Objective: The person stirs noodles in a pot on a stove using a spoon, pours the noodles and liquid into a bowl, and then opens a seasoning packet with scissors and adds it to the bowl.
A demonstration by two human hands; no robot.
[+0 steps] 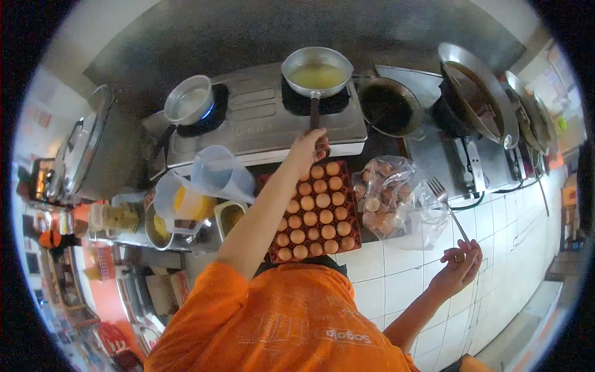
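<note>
My left hand (310, 148) grips the dark handle of a metal saucepan (317, 69) on the stove's right burner; yellowish liquid lies in the pan. Out to the right, my right hand (460, 267) holds a metal fork (445, 200) by its handle end, tines pointing up and away. Below my left forearm is a red egg tray (355, 223) with several brown eggs (322, 200), some hidden by the arm. A clear plastic bag (395, 200) with eggshells sits between the tray and the fork. A second saucepan (188, 100) stands over a blue flame on the left burner.
Left of the tray are a plastic jug (179, 200) with yellow liquid, another clear jug (218, 172), a metal bowl (158, 228) and a metal container (231, 218). A dark-filled pan (389, 107) and a large tilted wok (479, 97) stand to the right of the stove (253, 130).
</note>
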